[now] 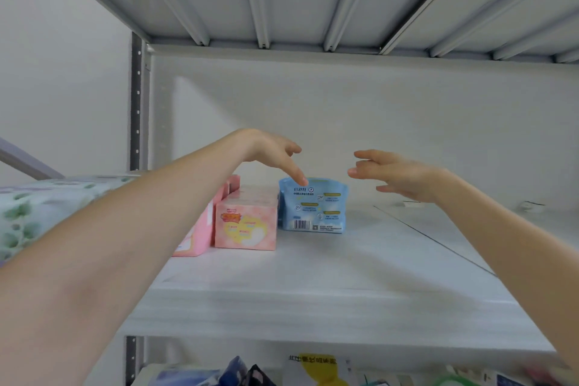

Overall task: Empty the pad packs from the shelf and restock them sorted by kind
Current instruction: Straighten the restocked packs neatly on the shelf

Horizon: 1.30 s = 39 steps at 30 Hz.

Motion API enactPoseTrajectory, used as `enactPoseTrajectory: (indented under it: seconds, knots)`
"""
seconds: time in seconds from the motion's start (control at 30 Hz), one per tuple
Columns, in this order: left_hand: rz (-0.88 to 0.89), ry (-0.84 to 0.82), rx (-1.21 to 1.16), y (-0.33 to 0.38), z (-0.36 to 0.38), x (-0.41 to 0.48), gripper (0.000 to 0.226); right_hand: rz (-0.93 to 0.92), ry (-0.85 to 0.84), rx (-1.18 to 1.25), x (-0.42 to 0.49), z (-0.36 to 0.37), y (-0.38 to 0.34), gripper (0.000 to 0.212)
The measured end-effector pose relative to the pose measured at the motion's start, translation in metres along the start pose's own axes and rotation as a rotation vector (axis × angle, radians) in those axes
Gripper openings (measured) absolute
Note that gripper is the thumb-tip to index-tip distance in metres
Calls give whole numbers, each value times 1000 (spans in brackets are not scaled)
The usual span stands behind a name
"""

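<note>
Over shelf: left hand loose, fingertip touching blue pack; right hand spread nearby.

Pad packs in a row on the white shelf
The blue pack stands upright, barcode facing forward, just beside a pink pack. A second pink pack stands left, partly hidden.

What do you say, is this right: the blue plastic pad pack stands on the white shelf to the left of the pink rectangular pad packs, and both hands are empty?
One detail is wrong. The head view shows the blue plastic pad pack standing on the white shelf to the right of the pink rectangular pad packs, not the left. The left hand and right hand are indeed empty.
</note>
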<state>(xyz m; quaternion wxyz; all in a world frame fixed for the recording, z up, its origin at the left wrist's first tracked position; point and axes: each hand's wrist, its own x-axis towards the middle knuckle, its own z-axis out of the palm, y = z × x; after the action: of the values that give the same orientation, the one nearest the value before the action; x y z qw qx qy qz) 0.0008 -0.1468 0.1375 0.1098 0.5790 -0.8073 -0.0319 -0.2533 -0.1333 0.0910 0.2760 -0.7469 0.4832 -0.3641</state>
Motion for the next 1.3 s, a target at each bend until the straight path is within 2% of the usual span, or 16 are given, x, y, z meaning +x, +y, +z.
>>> enactPoseTrajectory:
  seconds: [0.3,0.47,0.6,0.73,1.17,1.3]
  knots:
    - [-139,-135,63,-1,15,46,105,180,-203,-189,55,-10,28,101]
    - [-172,-169,53,-7,23,60,107,250,-324,-171,69,-5,41,107]
    - [-159,-189,77,-8,26,67,104,236,-409,-66,80,1,47,97]
    - [-136,-218,91,-11,29,71,88,212,-454,-8,86,7,47,58]
    - [-153,-194,91,-25,22,64,90,121,-390,98,90,28,44,61]
    - [-142,-193,70,-25,25,63,88,99,-373,126,90,35,45,53]
